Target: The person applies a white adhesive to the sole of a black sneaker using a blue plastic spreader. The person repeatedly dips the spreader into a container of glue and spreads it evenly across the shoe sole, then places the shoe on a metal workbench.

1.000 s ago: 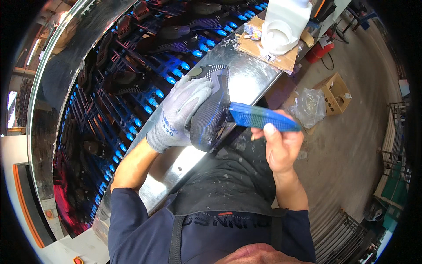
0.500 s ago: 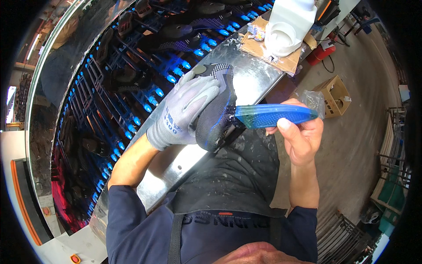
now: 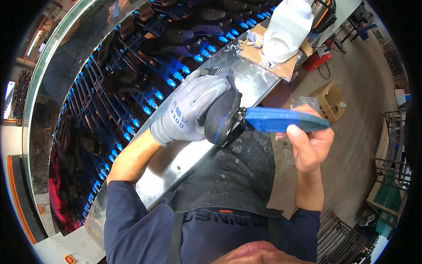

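In my left hand [image 3: 187, 110], which wears a grey-white glove, is a black knit shoe upper [image 3: 218, 118] with thin blue lines, held above the metal ledge. The fingers wrap over its upper side, and its underside, mostly hidden, faces right. A brush [image 3: 274, 119] with a broad blue handle lies in my bare right hand [image 3: 310, 143], thumb pressed against the handle. Its short dark bristle end meets the shoe's lower edge on the right; whether the bristles press on it I cannot tell exactly.
Left of the ledge [image 3: 176, 165] runs a rack with blue-tipped pegs [image 3: 158, 94] bearing several dark shoes [image 3: 178, 33]. A white plastic jug [image 3: 290, 20] stands on stained cardboard [image 3: 285, 68] at the far end. On the floor at right are a cardboard box [image 3: 329, 103] and a red cylinder [image 3: 314, 61].
The right hand and brush have shifted to the right, and the brush handle has turned slightly. Shoe and left hand have moved a little to the right too, the shoe tilting.
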Demonstrator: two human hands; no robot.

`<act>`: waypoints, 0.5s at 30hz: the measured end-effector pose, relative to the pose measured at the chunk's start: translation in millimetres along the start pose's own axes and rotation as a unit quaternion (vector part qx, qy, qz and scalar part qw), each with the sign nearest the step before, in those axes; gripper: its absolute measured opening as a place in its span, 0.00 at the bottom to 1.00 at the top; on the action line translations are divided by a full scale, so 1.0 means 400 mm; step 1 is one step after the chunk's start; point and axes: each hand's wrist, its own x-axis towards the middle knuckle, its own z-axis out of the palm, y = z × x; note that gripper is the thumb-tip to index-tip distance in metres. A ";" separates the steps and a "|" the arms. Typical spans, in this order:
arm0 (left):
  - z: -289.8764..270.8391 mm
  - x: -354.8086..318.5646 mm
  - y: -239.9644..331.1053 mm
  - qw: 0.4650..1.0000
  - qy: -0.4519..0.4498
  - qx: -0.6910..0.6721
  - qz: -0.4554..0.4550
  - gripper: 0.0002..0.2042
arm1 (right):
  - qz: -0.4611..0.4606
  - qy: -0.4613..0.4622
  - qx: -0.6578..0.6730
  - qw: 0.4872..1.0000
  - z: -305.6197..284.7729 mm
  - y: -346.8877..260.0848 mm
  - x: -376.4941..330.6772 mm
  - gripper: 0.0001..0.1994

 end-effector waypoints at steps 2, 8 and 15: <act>-0.001 0.022 -0.001 1.000 0.005 0.000 0.016 0.39 | 0.003 -0.006 0.038 0.999 -0.005 0.021 0.014 0.08; -0.007 0.047 -0.003 1.000 -0.001 0.016 0.020 0.39 | -0.122 -0.113 -0.137 0.977 -0.027 -0.019 0.051 0.08; -0.003 0.074 -0.022 1.000 -0.009 -0.004 0.001 0.41 | -0.217 -0.153 -0.220 0.939 -0.028 -0.072 0.099 0.10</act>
